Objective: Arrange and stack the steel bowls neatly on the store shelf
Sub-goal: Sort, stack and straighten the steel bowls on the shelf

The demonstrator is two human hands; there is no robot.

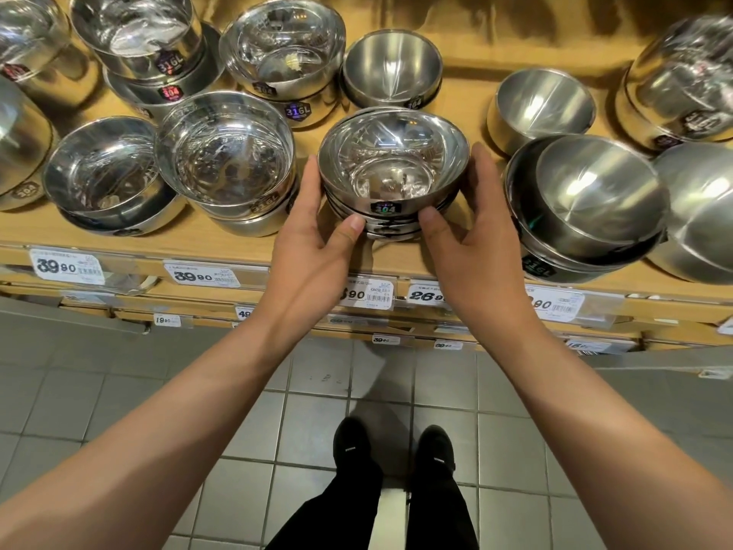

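Observation:
A stack of shiny steel bowls (392, 168) with a "304" sticker stands near the front of the wooden shelf (254, 248), in the middle of the head view. My left hand (313, 240) cups its left side, thumb on the lower bowls. My right hand (472, 228) cups its right side, thumb near the sticker. Both hands grip the stack between them. Whether the stack rests on the shelf or hangs just above it is hidden by the bowls.
Other steel bowl stacks crowd the shelf: a "316L" stack (226, 160) just left, a matte bowl (392, 67) behind, a single matte bowl (541, 105) and a tilted stack (587, 204) to the right. Price tags (369, 295) line the shelf edge above a tiled floor.

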